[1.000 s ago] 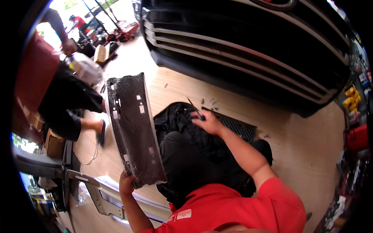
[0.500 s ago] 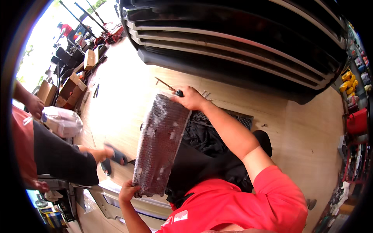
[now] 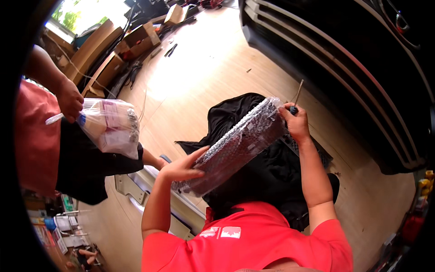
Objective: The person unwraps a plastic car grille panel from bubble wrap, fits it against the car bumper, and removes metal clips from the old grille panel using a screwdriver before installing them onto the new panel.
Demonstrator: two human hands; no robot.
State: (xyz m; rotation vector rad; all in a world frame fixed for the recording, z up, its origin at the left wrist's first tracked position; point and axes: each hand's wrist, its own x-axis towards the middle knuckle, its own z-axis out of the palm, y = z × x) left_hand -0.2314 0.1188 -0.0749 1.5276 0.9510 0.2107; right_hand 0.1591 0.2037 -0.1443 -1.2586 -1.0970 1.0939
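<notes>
A long flat package in bubble wrap [image 3: 240, 152] slants across in front of me, its far end up to the right. My left hand [image 3: 183, 168] grips its near end, thumb on the face and fingers along the upper edge. At the far end my right hand [image 3: 297, 122] pinches the wrap and also holds a screwdriver [image 3: 294, 107] with a dark handle, its thin shaft pointing up and away. What lies inside the wrap cannot be made out. Black cloth [image 3: 235, 111] is spread on the floor beneath the package.
A black car bumper with pale grille bars [image 3: 312, 54] stands at the right. On the left, another person's hand [image 3: 70, 102] holds a clear plastic bag of boxes [image 3: 113, 127]. Cardboard boxes [image 3: 138, 41] lie at the back left; a pale panel [image 3: 131, 188] lies near the left.
The package has swung from nearly upright to a slant toward the right. My left hand has shifted up along its edge. The view has turned, and the other person's bag appears closer.
</notes>
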